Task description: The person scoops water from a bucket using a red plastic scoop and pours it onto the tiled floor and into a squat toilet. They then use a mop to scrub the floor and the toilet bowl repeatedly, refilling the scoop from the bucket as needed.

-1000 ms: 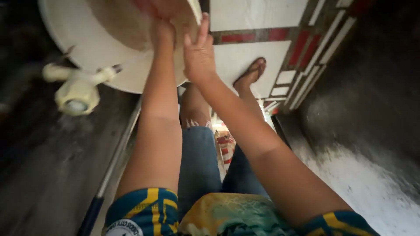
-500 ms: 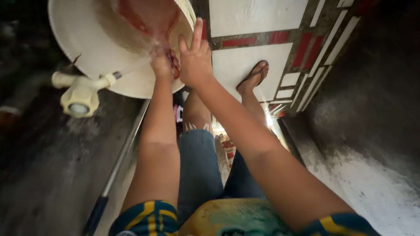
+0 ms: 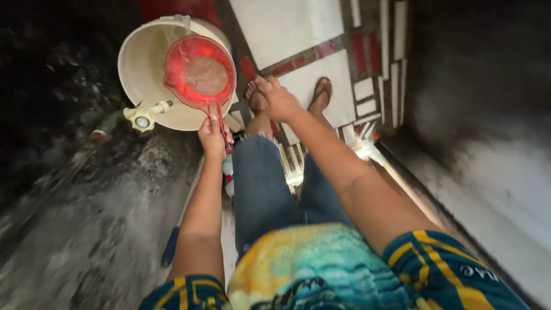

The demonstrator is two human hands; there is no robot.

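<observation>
Seen from above: left hand [image 3: 213, 136] clenched around the handle of a red translucent dipper [image 3: 200, 71], its round bowl held level over the open mouth of a cream plastic bucket [image 3: 140, 63] and holding murky water. Right hand [image 3: 279, 99] released, fingers loosely spread and gripping nothing, hovering just right of the bucket above the feet. Pale plastic tap [image 3: 143, 118] jutting over the bucket's near rim, beside the dipper handle. Below, two feet in dark flip-flops [image 3: 321, 92] planted on a floor of white tiles [image 3: 287, 26] edged with red and grey strips. Blue jeans, a yellow-and-turquoise patterned shirt and striped blue-and-yellow sleeves filling the lower frame. Rough, dark-stained wall [image 3: 74, 229] to the left, another dark wall to the right, both blurred.
</observation>
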